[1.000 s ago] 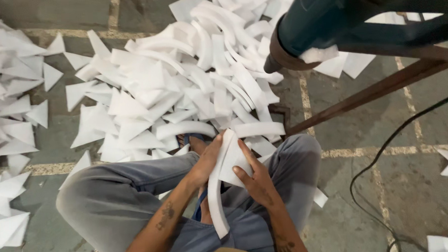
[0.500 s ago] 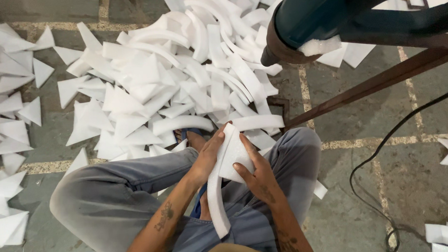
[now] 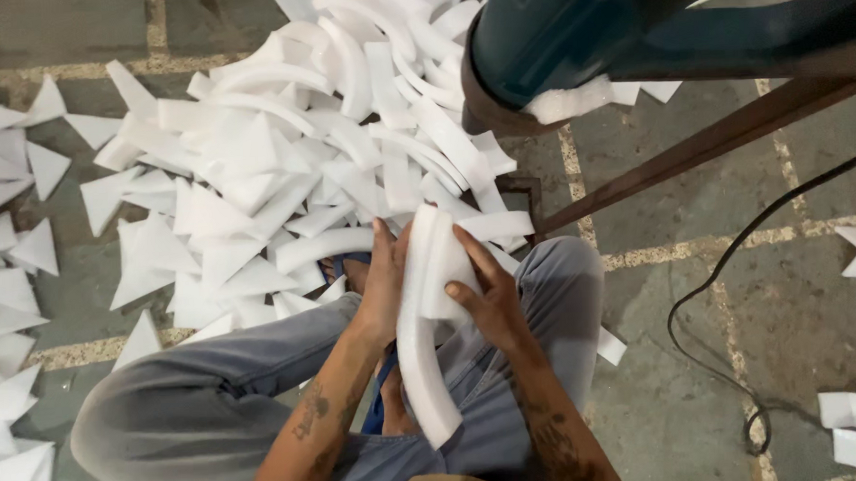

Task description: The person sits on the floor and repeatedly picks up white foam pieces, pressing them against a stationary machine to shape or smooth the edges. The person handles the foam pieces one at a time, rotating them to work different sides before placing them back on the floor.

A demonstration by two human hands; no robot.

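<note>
Two bare hands close on one curved white foam strip [image 3: 422,336], held over the lap of a seated person in grey trousers [image 3: 197,410]. Left hand [image 3: 384,285] lies flat along the strip's left face, fingers extended upward toward its top end, palm pressed against it. Right hand [image 3: 487,300] wraps the opposite side, fingers curled over the upper edge and thumb bearing on the front face. Both hands grip the upper half; the lower half of the strip arcs down, unsupported, between the forearms and ends near the waist. Strip stands roughly upright, slightly bowed.

Immediately beyond the hands, a large heap of white foam offcuts [image 3: 283,151], curved strips and triangles mixed, covers the concrete floor [image 3: 679,374]. More triangular pieces [image 3: 11,255] lie at the left edge. A dark teal machine housing [image 3: 610,25] overhangs at upper right, above a brown angled bar [image 3: 690,151]. A black cable [image 3: 733,287] trails across the floor at right.
</note>
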